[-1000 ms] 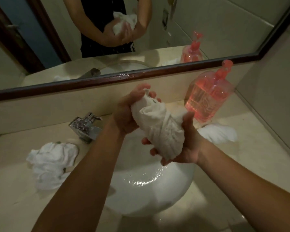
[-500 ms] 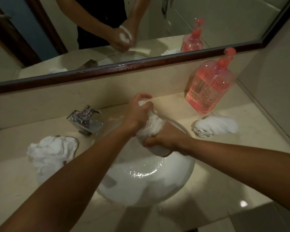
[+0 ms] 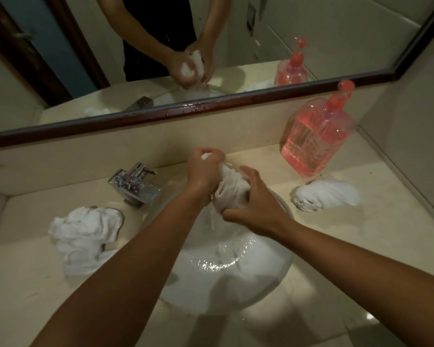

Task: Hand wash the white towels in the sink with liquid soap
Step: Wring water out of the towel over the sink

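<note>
White towel (image 3: 232, 194) twisted over sink (image 3: 273, 271), wrapped tight at top by left hand (image 3: 203, 171), at bottom by right hand (image 3: 256, 209).
Wringing step, by the look; water trickling below. Second towel (image 3: 328, 194) at 3 o'clock, pile (image 3: 85, 234) at 9, soap (image 3: 316, 136) at 1. Next, likely: harder twist, then aside.

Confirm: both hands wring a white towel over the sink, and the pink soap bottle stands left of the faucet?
One error. The head view shows the pink soap bottle standing right of the faucet, not left. The left hand and right hand do wring the white towel over the sink.
</note>
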